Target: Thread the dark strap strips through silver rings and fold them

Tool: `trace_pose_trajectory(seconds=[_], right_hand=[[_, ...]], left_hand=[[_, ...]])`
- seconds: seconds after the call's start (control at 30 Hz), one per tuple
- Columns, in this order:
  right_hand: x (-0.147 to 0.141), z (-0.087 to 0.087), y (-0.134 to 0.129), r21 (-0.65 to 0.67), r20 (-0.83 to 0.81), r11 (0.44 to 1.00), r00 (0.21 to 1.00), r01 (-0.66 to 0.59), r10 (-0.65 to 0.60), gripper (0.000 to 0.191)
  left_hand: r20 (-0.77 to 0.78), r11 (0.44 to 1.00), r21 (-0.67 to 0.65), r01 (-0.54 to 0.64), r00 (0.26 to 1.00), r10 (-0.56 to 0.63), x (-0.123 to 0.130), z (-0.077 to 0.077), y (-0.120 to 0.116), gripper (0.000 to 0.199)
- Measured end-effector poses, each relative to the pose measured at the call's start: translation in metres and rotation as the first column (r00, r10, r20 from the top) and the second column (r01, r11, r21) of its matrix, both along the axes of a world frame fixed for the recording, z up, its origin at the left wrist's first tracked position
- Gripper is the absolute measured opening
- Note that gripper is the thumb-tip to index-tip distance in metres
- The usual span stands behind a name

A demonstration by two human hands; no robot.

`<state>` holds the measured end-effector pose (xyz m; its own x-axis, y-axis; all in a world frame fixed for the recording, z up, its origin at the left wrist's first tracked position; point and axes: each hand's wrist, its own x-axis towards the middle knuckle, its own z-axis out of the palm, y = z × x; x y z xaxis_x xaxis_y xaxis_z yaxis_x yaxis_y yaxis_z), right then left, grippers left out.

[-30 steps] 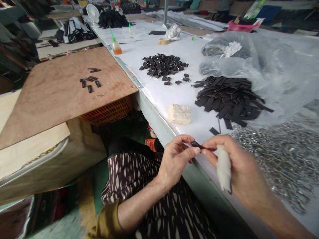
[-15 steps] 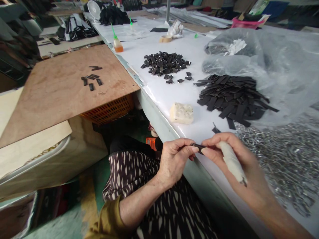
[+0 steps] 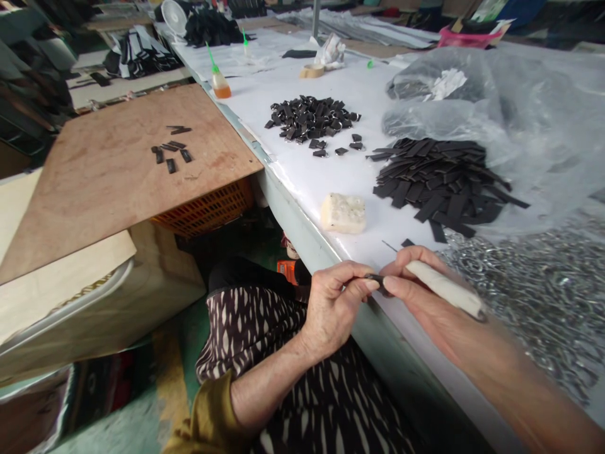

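My left hand point(image 3: 335, 309) pinches a small black strip point(image 3: 378, 284) at the table's front edge, and my right fingertips meet it from the other side. My right hand point(image 3: 435, 309) also holds a slim tool with a white wrapped handle point(image 3: 444, 290), its dark tip pointing right. Just beyond my hands lies a large heap of black strips point(image 3: 439, 183). A smaller heap of black tabs with metal rings point(image 3: 309, 120) sits farther up the white table point(image 3: 302, 183). A pale waxy block point(image 3: 343, 213) rests nearer my left hand.
Loose metal rings point(image 3: 534, 296) spread right of my right hand, below a clear plastic bag point(image 3: 472, 107). Left of the table, a wooden board point(image 3: 127, 176) carries several black strips over an orange crate point(image 3: 208, 214). A glue bottle point(image 3: 220, 82) and tape roll point(image 3: 312, 71) stand farther back.
The white-handled tool has swung from pointing down toward me to pointing right as my right hand turned. Both hands keep the black strip between them.
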<state>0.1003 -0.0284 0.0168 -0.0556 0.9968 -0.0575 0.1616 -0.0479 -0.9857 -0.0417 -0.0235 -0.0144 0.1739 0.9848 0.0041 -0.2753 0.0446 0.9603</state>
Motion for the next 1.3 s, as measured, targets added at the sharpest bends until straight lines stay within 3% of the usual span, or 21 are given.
trace_pose_trajectory(seconds=[0.13,0.3,0.6,1.07,1.3], right_hand=[[-0.001,0.006,-0.010,0.280,0.410,0.960,0.902,0.016,-0.135,0.014],[0.001,0.005,-0.016,0.377,0.552,0.925,0.814,-0.052,-0.180,0.013],[-0.006,0.008,-0.014,0.433,0.582,0.895,0.791,-0.104,-0.190,0.011],[-0.006,0.005,-0.017,0.475,0.516,0.873,0.839,-0.111,-0.174,0.013],[0.003,0.001,-0.016,0.531,0.524,0.843,0.814,-0.085,-0.249,0.024]], left_hand=[[0.123,0.995,-0.094,0.018,0.992,-0.007,0.005,0.001,0.000,0.011],[0.243,0.983,-0.168,0.080,0.969,-0.038,0.006,0.003,0.000,0.011],[0.188,0.984,-0.174,0.049,0.982,-0.016,0.003,0.007,-0.001,0.020],[0.382,0.933,-0.333,0.137,0.924,0.001,0.004,0.005,0.001,0.017],[0.478,0.950,-0.263,0.168,0.878,-0.023,0.005,-0.002,0.002,0.025]])
